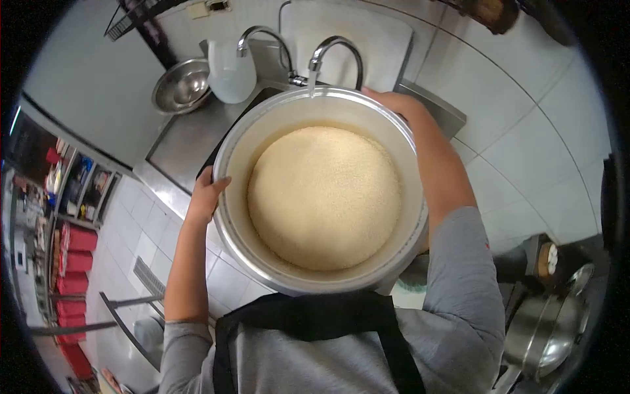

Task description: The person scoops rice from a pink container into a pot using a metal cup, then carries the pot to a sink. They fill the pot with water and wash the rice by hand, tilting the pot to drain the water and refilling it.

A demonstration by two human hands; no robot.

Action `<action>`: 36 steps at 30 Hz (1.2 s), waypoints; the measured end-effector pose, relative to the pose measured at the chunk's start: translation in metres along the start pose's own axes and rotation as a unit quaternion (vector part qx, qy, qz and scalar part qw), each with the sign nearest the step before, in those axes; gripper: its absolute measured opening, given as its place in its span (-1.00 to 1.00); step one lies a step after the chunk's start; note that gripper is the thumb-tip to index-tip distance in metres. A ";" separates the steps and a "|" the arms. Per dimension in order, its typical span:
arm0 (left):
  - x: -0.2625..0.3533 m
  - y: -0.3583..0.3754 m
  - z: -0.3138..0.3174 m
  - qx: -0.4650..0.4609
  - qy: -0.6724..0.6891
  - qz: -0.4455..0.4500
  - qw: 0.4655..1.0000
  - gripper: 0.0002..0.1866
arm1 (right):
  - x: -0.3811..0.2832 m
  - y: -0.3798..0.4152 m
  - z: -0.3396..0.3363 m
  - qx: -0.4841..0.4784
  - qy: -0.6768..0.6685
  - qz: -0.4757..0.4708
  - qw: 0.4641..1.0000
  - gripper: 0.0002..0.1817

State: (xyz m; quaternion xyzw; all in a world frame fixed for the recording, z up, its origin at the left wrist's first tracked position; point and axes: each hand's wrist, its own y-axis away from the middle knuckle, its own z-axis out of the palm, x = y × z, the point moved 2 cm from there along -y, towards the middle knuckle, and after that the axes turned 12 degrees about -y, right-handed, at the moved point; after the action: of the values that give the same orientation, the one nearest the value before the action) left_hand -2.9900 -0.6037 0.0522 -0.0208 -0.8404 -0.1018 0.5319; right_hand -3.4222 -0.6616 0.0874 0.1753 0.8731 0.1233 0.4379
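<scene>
Left hand (209, 195) pinches the rim of a round metal pot (220, 217) of grainy, pale rice (325, 197), mid-frame beneath a curved chrome faucet (336, 44). Right hand (392, 105) cups its upper-right edge, fingers partly hidden.

Open from above into the wide, round, silver-coloured metal pot (279, 121), down to the flat bed of pale grain (325, 197), but barred at the far rim by the curved chrome faucet (338, 41) and the thin stream of water (313, 85) under its spout. Roomier on the left over the flat steel counter (190, 141), as far as the shiny round steel bowls (182, 85) and translucent white plastic jug (231, 75). Tight on the right towards the white tiled wall (525, 144), with the bare right hand (394, 105) and forearm (440, 154) in the way, and hemmed in at the near side by the black cloth apron (308, 315).
</scene>
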 end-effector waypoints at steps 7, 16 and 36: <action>0.006 0.006 0.000 0.018 -0.014 -0.020 1.000 -0.63 | -0.084 0.005 -0.024 0.331 0.057 -0.427 0.840 -0.45; -0.014 0.006 -0.002 0.005 0.051 0.024 0.998 -0.68 | -0.114 0.070 -0.021 0.100 0.053 -0.365 0.924 -0.57; 0.058 -0.043 0.057 -0.150 -0.205 0.371 0.893 -0.52 | -0.003 0.034 0.119 -0.027 -0.695 -0.038 0.717 -0.65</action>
State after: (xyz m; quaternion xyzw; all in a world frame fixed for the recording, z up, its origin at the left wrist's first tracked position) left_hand -3.0717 -0.6386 0.0744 -0.4309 -0.8368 -0.0151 0.3374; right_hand -3.3178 -0.6246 0.0325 0.1661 0.3253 -0.0264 0.9305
